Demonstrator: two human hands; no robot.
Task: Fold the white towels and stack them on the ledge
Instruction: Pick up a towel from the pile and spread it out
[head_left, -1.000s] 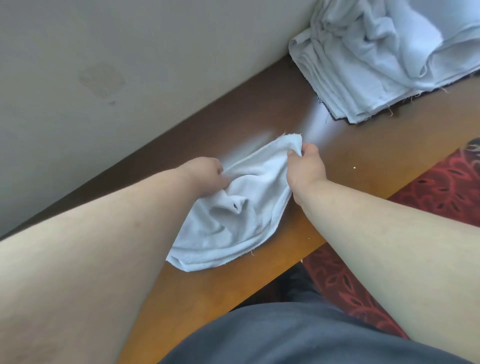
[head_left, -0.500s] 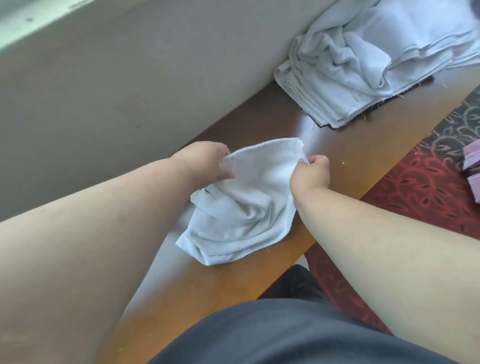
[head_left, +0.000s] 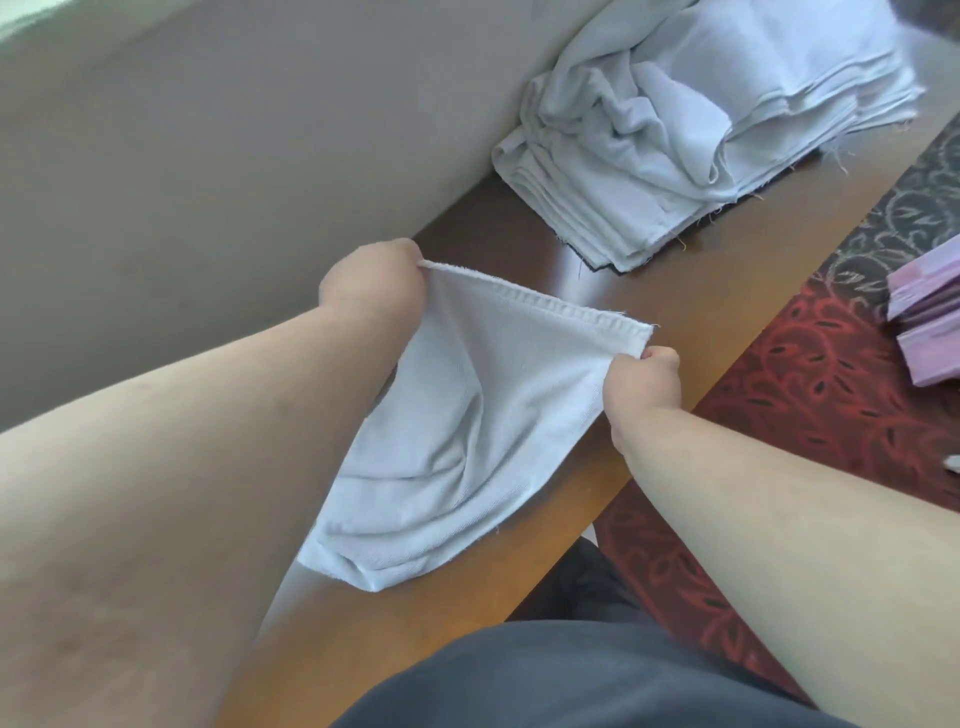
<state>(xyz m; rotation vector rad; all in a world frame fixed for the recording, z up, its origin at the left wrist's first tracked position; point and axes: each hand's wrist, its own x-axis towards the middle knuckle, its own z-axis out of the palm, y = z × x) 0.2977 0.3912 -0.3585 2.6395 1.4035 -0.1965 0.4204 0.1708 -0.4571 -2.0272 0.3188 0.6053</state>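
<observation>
Both hands, left hand and right hand, pinch a white towel over the brown wooden ledge; towel stack at 1 o'clock, red carpet at 3.

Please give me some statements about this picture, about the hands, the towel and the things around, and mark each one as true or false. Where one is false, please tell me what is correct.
1. Both hands hold the same white towel. True: the left hand and the right hand each pinch one end of its hemmed top edge.
2. The towel in the hands is already folded into a neat square. False: it is stretched along the top edge and hangs wrinkled, its lower part resting on the wooden ledge.
3. A pile of white towels lies on the ledge beyond the hands. True.
4. That pile is perfectly tidy. False: loose, crumpled towels lie on top of the flat layers.
5. The carpet beside the ledge is plain blue. False: it is red with a dark pattern.
</observation>
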